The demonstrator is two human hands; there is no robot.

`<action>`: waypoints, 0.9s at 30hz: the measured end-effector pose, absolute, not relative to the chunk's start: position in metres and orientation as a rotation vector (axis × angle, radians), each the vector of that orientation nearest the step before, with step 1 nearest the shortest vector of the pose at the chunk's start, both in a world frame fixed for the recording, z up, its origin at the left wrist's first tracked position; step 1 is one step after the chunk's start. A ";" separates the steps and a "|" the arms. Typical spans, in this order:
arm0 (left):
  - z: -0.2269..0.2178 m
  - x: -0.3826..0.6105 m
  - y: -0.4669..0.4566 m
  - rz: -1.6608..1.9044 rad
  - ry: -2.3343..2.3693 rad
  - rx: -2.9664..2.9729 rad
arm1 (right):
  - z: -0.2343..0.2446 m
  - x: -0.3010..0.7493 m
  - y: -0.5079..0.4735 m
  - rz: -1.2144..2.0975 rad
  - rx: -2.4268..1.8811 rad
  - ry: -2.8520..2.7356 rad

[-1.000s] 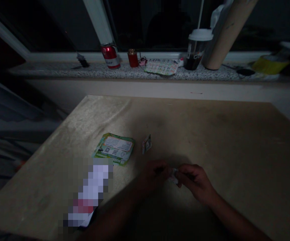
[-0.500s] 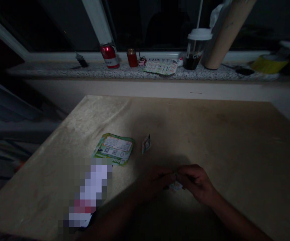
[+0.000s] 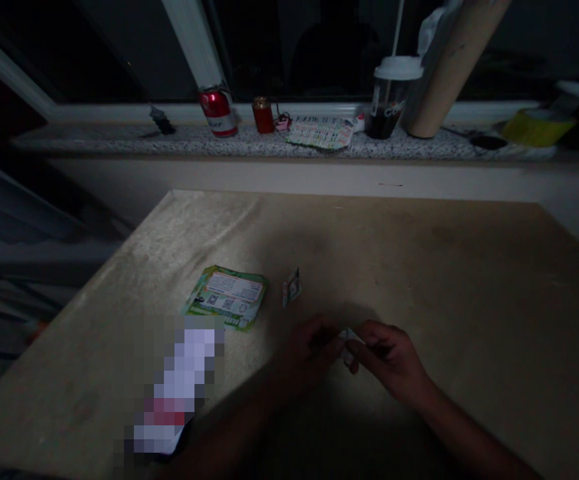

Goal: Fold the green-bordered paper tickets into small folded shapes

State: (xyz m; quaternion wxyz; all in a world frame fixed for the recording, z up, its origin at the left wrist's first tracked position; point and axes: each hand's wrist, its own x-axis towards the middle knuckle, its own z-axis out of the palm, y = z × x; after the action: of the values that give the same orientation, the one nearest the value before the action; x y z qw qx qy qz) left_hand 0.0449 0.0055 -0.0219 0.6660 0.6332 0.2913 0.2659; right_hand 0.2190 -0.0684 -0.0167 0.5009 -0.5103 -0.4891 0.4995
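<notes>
The scene is dim. Low over the wooden table point(image 3: 419, 267), my left hand point(image 3: 307, 353) and my right hand point(image 3: 392, 363) meet, both pinched on a small pale piece of paper point(image 3: 348, 341) held between the fingertips. A small folded paper piece point(image 3: 292, 289) stands on the table just beyond my left hand. Further left lies a green printed packet point(image 3: 228, 297).
A blurred-out white and red object point(image 3: 177, 393) lies near the table's front left edge. On the stone windowsill point(image 3: 119, 139) stand a red can point(image 3: 216, 113), a small red jar point(image 3: 262, 116), a printed sheet point(image 3: 322, 131), a lidded drink cup point(image 3: 391, 97), a cardboard tube point(image 3: 449, 70) and a yellow item point(image 3: 537, 127).
The small paper has shifted between my fingertips, dropping lower half a second ago and now raised again. Both hands stay in the same spot.
</notes>
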 end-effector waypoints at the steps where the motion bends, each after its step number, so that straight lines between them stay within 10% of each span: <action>1: -0.022 0.045 0.005 0.601 0.666 1.410 | -0.016 0.219 -0.068 1.206 -1.231 -1.174; 27: -0.023 0.046 0.003 0.523 0.734 1.514 | -0.020 0.221 -0.066 1.267 -1.250 -1.319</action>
State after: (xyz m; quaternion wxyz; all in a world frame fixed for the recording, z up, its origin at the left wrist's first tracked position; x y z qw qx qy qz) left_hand 0.0458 0.0030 -0.0233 0.6366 0.6627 0.3213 0.2289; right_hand 0.2213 -0.0662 -0.0203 0.4466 -0.5048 -0.5328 0.5117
